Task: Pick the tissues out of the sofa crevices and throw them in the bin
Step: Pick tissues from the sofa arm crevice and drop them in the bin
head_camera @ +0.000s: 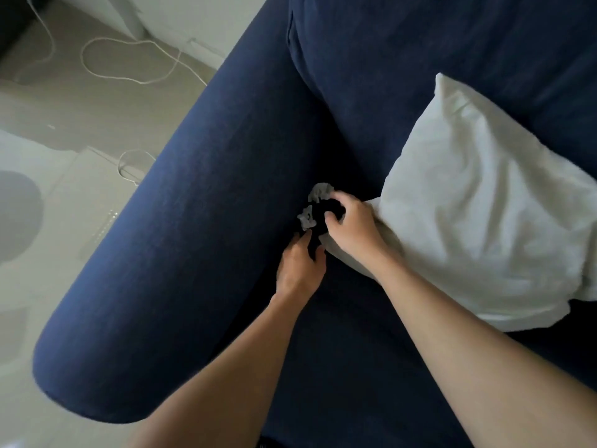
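Two crumpled grey-white tissues sit in the dark crevice between the blue sofa armrest (193, 221) and the seat. The upper tissue (319, 192) touches the fingertips of my right hand (350, 229), whose fingers curl at the crevice without closing on it. The lower tissue (307, 218) lies just left of that hand. My left hand (300, 265) rests below, fingers apart, its fingertips pushed into the crevice and partly hidden. No bin is in view.
A white pillow (484, 205) lies on the seat to the right, touching my right wrist. The sofa backrest (420, 43) rises at the top. The tiled floor (64, 124) on the left carries a looped white cable (129, 59).
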### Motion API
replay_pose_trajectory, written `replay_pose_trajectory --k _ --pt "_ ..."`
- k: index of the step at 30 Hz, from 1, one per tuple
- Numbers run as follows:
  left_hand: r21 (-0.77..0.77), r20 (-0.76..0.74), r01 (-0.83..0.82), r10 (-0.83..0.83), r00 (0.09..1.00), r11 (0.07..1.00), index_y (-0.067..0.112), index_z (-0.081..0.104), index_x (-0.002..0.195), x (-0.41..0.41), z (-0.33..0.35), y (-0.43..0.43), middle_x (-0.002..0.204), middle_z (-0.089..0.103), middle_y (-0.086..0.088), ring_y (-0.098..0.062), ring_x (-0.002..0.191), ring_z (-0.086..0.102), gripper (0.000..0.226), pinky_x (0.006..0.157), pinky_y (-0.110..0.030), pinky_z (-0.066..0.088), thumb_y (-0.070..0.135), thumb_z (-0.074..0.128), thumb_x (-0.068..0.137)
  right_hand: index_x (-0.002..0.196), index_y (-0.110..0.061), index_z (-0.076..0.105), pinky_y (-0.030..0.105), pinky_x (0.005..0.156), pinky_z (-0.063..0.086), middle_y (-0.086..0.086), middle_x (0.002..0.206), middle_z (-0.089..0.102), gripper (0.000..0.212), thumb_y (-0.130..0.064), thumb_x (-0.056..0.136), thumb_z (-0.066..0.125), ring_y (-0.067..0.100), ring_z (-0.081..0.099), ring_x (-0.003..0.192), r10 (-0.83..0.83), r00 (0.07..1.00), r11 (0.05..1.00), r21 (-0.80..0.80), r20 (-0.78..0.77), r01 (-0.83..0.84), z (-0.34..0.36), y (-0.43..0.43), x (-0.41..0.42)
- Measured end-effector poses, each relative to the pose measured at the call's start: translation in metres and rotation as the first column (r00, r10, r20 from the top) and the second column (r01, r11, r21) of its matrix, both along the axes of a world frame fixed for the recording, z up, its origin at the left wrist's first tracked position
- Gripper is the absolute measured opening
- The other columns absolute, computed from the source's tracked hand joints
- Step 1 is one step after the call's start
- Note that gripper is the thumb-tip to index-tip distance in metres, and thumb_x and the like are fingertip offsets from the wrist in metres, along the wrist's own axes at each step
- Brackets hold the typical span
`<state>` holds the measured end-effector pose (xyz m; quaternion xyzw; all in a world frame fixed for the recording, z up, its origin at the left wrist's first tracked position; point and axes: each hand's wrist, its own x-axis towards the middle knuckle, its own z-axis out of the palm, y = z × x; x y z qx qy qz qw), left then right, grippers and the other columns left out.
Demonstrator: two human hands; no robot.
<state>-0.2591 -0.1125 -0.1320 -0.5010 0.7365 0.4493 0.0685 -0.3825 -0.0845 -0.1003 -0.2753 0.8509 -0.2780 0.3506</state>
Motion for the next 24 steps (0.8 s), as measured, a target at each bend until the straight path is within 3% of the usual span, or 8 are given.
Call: replay_pose_trajectory --k 3,10,13,16,18,24 --pt "0.030 -0.058 -0.014 0.016 0.998 0.999 0.021 0.039 0.144 -0.011 -0.017 -0.007 0.146 0.044 -0.004 -0.020 0.133 0.043 0.049 0.108 -0.036 0.041 0.026 0.047 0.096 0.131 -0.010 0.053 0.013 0.099 0.029 0.006 0.135 0.058 0.040 -0.013 0.091 0.055 0.020 0.051 0.127 0.032 0.999 0.999 0.012 -0.003 -0.032 -0.021 -0.017 -0.007" --pt "0.045 -0.028 -0.068 0.069 0.997 0.997 0.021 0.048 0.138 -0.028 -0.051 -0.020 0.138 0.053 -0.004 -0.021 0.125 0.051 0.042 0.102 -0.038 0.045 0.025 0.047 0.096 0.108 -0.003 0.063 0.016 0.081 0.039 0.013 0.115 0.064 0.022 -0.002 0.089 0.052 0.026 0.060 0.107 0.011 1.000 0.999 0.051 0.010 -0.011 -0.057 -0.051 -0.022" --pt "0.065 -0.040 -0.097 0.100 0.994 0.993 0.020 0.050 0.136 -0.032 -0.060 -0.022 0.136 0.056 -0.005 -0.021 0.123 0.052 0.040 0.102 -0.036 0.046 0.024 0.048 0.097 0.107 -0.003 0.064 0.024 0.086 0.043 0.014 0.118 0.063 0.023 -0.001 0.090 0.049 0.027 0.059 0.109 0.042 0.999 0.993 0.108 0.023 -0.044 -0.071 -0.059 -0.028" --pt "0.111 -0.035 -0.111 0.116 0.993 0.988 0.018 0.056 0.130 -0.038 -0.068 -0.025 0.123 0.063 -0.007 -0.022 0.111 0.060 0.034 0.093 -0.036 0.052 0.024 0.047 0.097 0.106 -0.002 0.065 0.028 0.090 0.048 0.015 0.117 0.064 0.026 0.000 0.089 0.046 0.027 0.061 0.110 0.105 0.993 0.983 0.146 0.057 -0.112 -0.084 -0.065 -0.032" --pt "0.132 -0.016 -0.124 0.128 0.992 0.983 0.015 0.059 0.125 -0.042 -0.071 -0.028 0.117 0.065 -0.010 -0.024 0.106 0.062 0.032 0.090 -0.039 0.053 0.024 0.047 0.096 0.110 -0.003 0.065 0.030 0.094 0.048 0.016 0.119 0.065 0.027 -0.001 0.089 0.048 0.028 0.060 0.113 0.144 0.987 0.971 0.183 0.068 -0.154 -0.089 -0.068 -0.033" --pt "0.159 0.015 -0.156 0.155 0.988 0.975 0.013 0.054 0.131 -0.044 -0.069 -0.033 0.121 0.063 -0.011 -0.025 0.111 0.060 0.038 0.093 -0.041 0.051 0.027 0.047 0.096 0.107 -0.003 0.064 0.021 0.079 0.038 0.017 0.116 0.066 0.025 -0.001 0.090 0.046 0.030 0.062 0.110 0.124 0.990 0.965 0.224 0.068 -0.136 -0.093 -0.069 -0.032"
